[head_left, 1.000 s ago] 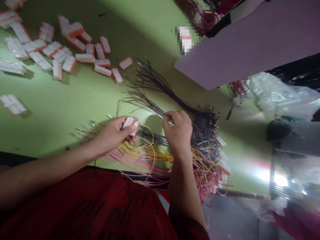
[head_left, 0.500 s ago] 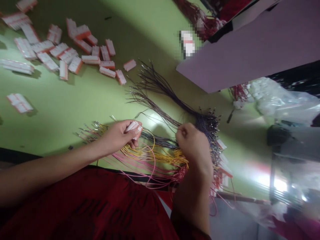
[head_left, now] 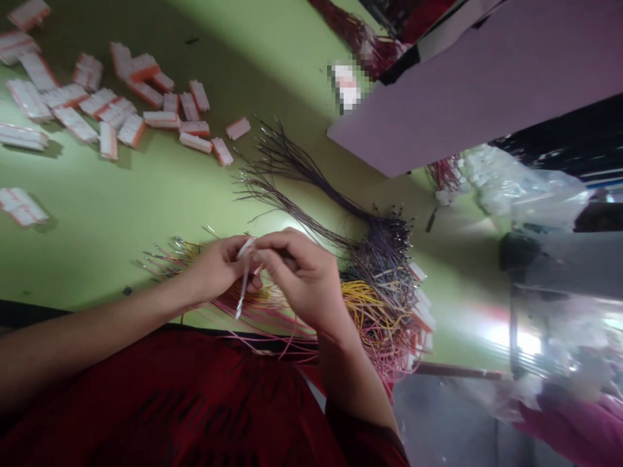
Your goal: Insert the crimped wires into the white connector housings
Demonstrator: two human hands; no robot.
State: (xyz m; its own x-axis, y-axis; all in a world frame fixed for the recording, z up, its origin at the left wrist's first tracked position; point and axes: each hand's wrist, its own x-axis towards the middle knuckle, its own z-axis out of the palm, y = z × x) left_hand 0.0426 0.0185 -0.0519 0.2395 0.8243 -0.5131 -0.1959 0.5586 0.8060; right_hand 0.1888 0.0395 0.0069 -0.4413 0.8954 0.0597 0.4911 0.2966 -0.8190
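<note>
My left hand [head_left: 224, 267] is closed around a small white-and-orange connector housing [head_left: 246, 247], mostly covered by fingers. My right hand [head_left: 304, 275] meets it there, thumb and forefinger pinched at the connector. A thin pale wire [head_left: 242, 293] with a bright tip slants down between the hands; its upper end is hidden by the fingers. Beneath and beside both hands lie yellow wires [head_left: 363, 298] and pink wires [head_left: 382, 353]. Brown wires [head_left: 296, 206] and dark purple wires [head_left: 324, 181] fan out beyond them, their metal-tipped ends pointing left.
Many white-and-orange connectors [head_left: 117, 111] lie scattered at the upper left of the green table [head_left: 160, 188]. A mauve panel [head_left: 438, 97] juts in from the upper right. Behind it are clear plastic bags [head_left: 530, 185]. More connectors [head_left: 422, 310] sit by the wire bundle's right end.
My right hand has moved left from the wire bundle to the connector in my left hand. The pale wire now shows between the hands. The whole view has shifted slightly.
</note>
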